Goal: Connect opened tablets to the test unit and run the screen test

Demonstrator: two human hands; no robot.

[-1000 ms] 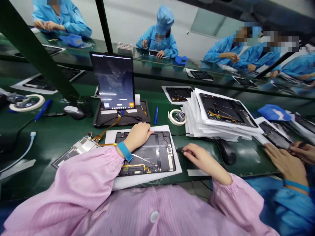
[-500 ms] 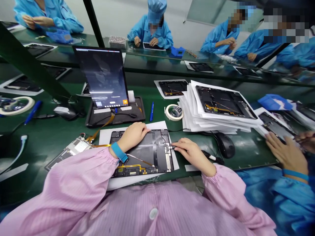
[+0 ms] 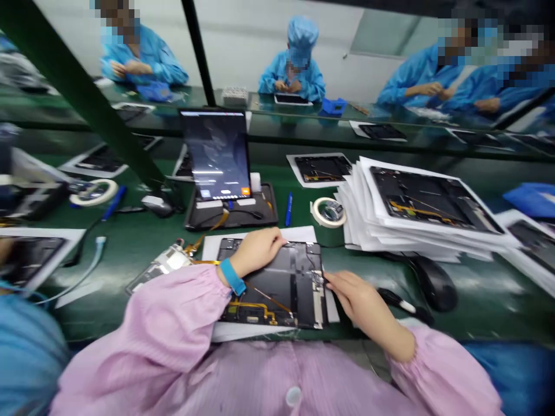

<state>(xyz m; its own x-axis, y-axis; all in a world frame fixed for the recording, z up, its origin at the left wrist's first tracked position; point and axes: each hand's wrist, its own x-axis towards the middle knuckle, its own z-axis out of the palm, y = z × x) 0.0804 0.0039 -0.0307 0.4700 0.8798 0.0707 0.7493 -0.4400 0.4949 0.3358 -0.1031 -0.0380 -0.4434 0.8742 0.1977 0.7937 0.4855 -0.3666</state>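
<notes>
An opened tablet housing (image 3: 277, 283) lies on a white sheet, with black inner faces, orange ribbon cables and a small circuit board at its right edge. My left hand (image 3: 259, 249) wears a blue wrist strap and lies over the housing's upper edge, fingers curled and gripping it. At the right edge, my right hand (image 3: 353, 292) pinches a small cable plug, mostly hidden by the fingers, against the board. Left of the housing lies a silver-and-dark board assembly (image 3: 162, 266), joined by an orange ribbon. Behind, a lit screen (image 3: 217, 156) stands in a black holder (image 3: 229, 216).
Right of the housing are a black mouse (image 3: 433, 283) and a black cable (image 3: 399, 303). A tall stack of sheets with housings (image 3: 416, 219) stands behind them. A tape roll (image 3: 328, 212) and blue pen (image 3: 288, 209) lie nearby. A green post (image 3: 95, 98) rises at left; co-workers sit opposite.
The view has swung left, so things appear further right and lower. Both hands keep nearly the same places at the housing. A co-worker's hand at right has left view; a blue sleeve shows at left.
</notes>
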